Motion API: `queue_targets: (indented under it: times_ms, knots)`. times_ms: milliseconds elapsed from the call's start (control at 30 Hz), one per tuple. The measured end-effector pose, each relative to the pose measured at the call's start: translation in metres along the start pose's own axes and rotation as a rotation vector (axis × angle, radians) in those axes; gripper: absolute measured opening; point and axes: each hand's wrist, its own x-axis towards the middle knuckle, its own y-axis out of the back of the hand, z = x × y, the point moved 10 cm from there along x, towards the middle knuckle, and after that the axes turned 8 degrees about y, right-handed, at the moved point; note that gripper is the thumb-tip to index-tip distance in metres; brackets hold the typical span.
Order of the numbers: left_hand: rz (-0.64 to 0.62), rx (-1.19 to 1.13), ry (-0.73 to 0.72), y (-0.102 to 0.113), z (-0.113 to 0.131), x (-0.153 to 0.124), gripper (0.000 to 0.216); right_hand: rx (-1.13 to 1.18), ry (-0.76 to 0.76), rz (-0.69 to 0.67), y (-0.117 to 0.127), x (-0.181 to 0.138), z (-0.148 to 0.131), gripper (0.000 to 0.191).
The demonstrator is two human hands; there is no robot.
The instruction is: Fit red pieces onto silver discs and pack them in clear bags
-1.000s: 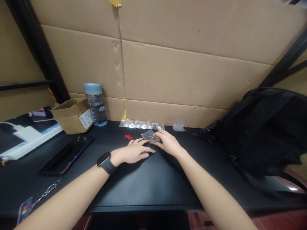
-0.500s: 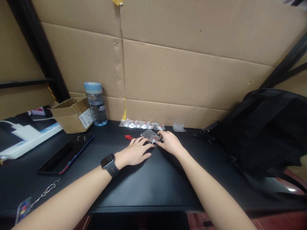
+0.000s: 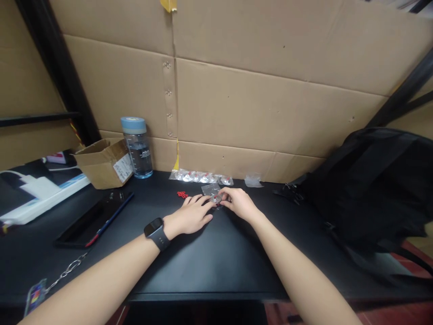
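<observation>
A small clear plastic bag [image 3: 210, 188] lies on the black table, with a shiny round silver piece [image 3: 215, 198] marked in red at its near end. My right hand [image 3: 238, 203] pinches the right edge of the round piece between thumb and fingers. Spread flat on the table, my left hand [image 3: 194, 215] touches the left side of the same piece with its fingertips. Just beyond the left fingers is a little pile of red pieces [image 3: 182, 194]. A row of bagged silver discs [image 3: 196, 176] runs along the cardboard wall behind.
Another clear bag [image 3: 253, 180] lies at the back right. A black backpack [image 3: 375, 194] fills the right side. To the left are a water bottle [image 3: 139, 151], a cardboard box [image 3: 101, 164], a phone [image 3: 94, 221], a power strip [image 3: 47, 198] and a chained keyring [image 3: 69, 269].
My right fingers have drawn closer together on the round piece, which has shifted slightly left and tilted. My left hand stays nearly in place. The view has moved slightly.
</observation>
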Motion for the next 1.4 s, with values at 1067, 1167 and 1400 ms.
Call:
queue_targets:
  times_ms: [1067,1167,1400]
  knots:
    - [-0.162,-0.010,-0.005,-0.003,-0.002,-0.004,0.037,-0.197,-0.049,0.129,0.001,0.004,0.003,0.022]
    - [-0.134,-0.027,-0.021,-0.002,-0.004,-0.004,0.035,-0.194,-0.098,0.159,0.000,0.004,0.009,0.018]
    - [-0.033,-0.089,-0.088,0.030,-0.008,-0.001,0.022,0.234,0.109,0.104,0.005,0.005,0.000,0.022]
